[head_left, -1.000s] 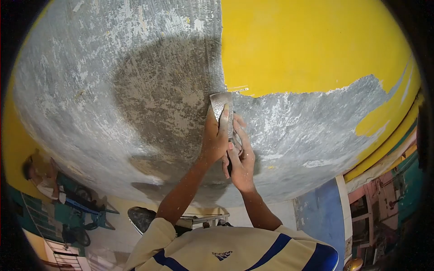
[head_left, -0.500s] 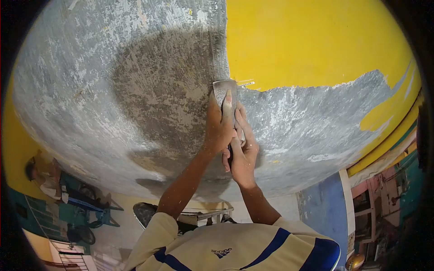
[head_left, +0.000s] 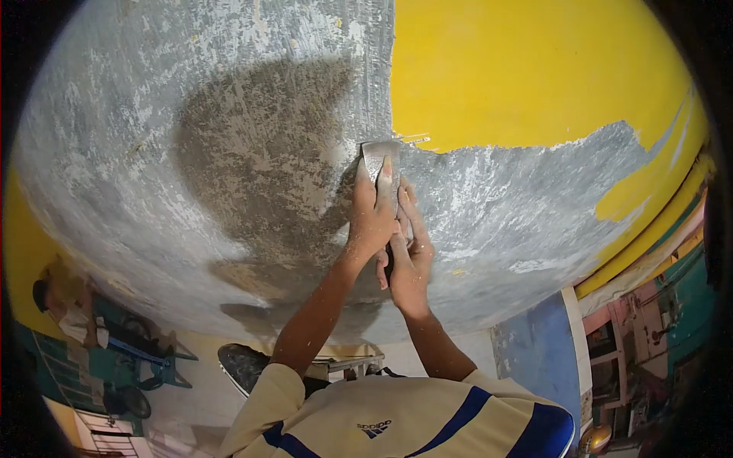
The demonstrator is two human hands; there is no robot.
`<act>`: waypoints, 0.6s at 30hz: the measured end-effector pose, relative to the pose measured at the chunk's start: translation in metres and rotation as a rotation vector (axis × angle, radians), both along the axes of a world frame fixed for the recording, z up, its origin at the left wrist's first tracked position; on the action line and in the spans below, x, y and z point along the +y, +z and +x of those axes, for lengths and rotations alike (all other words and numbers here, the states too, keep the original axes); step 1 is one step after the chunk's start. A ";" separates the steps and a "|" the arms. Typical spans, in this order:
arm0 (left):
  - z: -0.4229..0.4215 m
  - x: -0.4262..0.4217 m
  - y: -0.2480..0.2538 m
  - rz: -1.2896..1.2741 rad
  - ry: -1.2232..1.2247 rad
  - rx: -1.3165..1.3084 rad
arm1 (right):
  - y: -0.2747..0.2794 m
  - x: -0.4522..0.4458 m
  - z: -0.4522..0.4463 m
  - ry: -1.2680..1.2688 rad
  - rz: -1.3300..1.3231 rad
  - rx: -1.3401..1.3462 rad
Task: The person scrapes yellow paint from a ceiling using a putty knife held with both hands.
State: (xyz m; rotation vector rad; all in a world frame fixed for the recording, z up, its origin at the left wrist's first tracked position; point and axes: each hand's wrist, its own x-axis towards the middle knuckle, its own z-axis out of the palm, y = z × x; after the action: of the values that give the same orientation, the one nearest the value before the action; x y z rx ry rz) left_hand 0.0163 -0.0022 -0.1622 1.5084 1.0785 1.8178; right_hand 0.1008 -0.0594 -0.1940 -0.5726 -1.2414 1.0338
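Note:
Both my hands are on a paint scraper with a wide metal blade (head_left: 372, 155), its edge against the wall at the lower left corner of the yellow paint (head_left: 527, 69). My left hand (head_left: 374, 217) presses along the blade, fingers stretched toward the edge. Lower down, my right hand (head_left: 412, 271) is wrapped around the dark handle (head_left: 390, 263), which shows only in part between the hands. Pale dust coats the fingers. Around the blade the wall (head_left: 489, 198) is bare, mottled grey and white.
A large shadow (head_left: 259, 145) falls on the wall left of my hands. Below are my shoe (head_left: 244, 365) and a metal frame (head_left: 355, 362). Another person (head_left: 69, 305) is at the far left, near a bicycle-like object (head_left: 137, 343). Cluttered shelves (head_left: 611, 366) stand at the right.
The view has shifted slightly. The blade sits a little lower in it, and the yellow patch's left edge appears slightly farther right. Both hands keep their hold on the scraper.

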 end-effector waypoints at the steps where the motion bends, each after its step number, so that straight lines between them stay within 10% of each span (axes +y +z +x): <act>1: 0.001 -0.002 0.006 -0.004 0.015 0.006 | 0.007 -0.002 0.000 0.010 -0.011 0.004; 18: 0.002 0.007 0.022 0.019 -0.024 0.001 | 0.022 0.001 -0.001 -0.044 0.033 0.032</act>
State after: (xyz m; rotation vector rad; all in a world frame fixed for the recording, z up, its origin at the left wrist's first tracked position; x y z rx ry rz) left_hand 0.0180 0.0044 -0.1399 1.5264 1.0419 1.8160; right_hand 0.0998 -0.0587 -0.1715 -0.5537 -1.2109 0.9807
